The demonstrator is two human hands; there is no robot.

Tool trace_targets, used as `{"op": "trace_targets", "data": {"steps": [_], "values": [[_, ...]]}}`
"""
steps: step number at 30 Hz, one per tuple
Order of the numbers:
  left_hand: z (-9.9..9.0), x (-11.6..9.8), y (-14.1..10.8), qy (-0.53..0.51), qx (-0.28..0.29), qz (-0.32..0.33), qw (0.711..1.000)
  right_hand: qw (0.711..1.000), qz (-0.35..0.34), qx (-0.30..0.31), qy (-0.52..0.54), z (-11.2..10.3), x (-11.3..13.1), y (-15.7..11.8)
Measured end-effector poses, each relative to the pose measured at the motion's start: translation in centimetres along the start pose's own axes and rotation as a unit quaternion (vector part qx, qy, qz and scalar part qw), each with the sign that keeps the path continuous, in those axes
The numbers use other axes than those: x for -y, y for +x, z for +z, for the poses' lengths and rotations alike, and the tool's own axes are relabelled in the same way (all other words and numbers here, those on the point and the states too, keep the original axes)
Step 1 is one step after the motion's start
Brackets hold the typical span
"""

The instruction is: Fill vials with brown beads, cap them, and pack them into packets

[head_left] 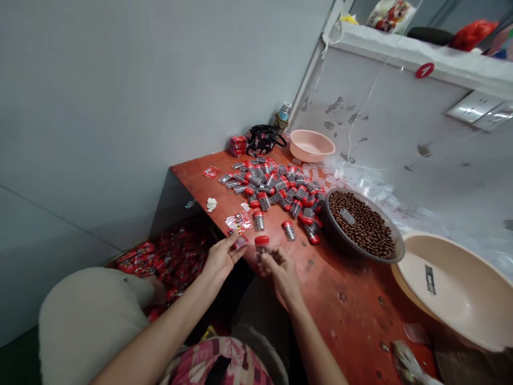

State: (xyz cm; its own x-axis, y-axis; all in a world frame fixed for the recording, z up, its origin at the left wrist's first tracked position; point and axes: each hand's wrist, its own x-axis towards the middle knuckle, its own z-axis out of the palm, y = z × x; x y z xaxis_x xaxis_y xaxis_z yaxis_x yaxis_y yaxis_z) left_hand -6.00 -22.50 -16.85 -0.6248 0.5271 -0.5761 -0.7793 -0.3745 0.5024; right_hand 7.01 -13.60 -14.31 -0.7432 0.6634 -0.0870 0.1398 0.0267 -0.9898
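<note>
Near the table's front edge, my right hand (284, 270) grips a small clear jar with a red lid (262, 241), its lid end up. To its left, my left hand (221, 260) pinches a small printed plastic wrapper (241, 242), red with a see-through part. The wrapper and the jar are apart. Just beyond my left hand lie more red printed wrappers (239, 220) on the table. Two similar jars stand or lean close by, one jar (259, 221) behind the held one and another jar (288, 230) to its right.
A heap of red-lidded jars (276, 184) covers the back of the red table (320, 315). At right are a grey bowl of brown balls (360, 224) and a large peach basin (473, 289). A pink basin (311, 146) stands behind. Red packets (180, 262) fill a container below left.
</note>
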Motion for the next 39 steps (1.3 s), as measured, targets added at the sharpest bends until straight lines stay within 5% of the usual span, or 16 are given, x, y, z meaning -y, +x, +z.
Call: {"op": "trace_targets", "data": {"steps": [7,17,24,33,39], "values": [[1.2,0.7,-0.7,-0.010,0.015,0.015,1.000,0.998,0.005,-0.035,0.055,2.6,-1.2,-2.4],[1.5,0.9,-2.0,0.087,0.119,0.070,0.987,0.995,0.024,-0.019,0.092,2.3,-1.9,-1.7],[0.9,1.0,-1.8,0.151,0.178,0.063,0.970,0.996,-0.015,-0.067,0.056,2.6,-2.3,-1.8],[0.4,0.8,-1.4,0.224,0.218,0.021,0.950,0.992,0.009,0.007,0.124,2.2,-2.7,-1.5],[0.9,1.2,-1.8,0.220,0.178,0.041,0.958,0.993,-0.053,-0.101,0.018,2.3,-2.4,-1.9]]}}
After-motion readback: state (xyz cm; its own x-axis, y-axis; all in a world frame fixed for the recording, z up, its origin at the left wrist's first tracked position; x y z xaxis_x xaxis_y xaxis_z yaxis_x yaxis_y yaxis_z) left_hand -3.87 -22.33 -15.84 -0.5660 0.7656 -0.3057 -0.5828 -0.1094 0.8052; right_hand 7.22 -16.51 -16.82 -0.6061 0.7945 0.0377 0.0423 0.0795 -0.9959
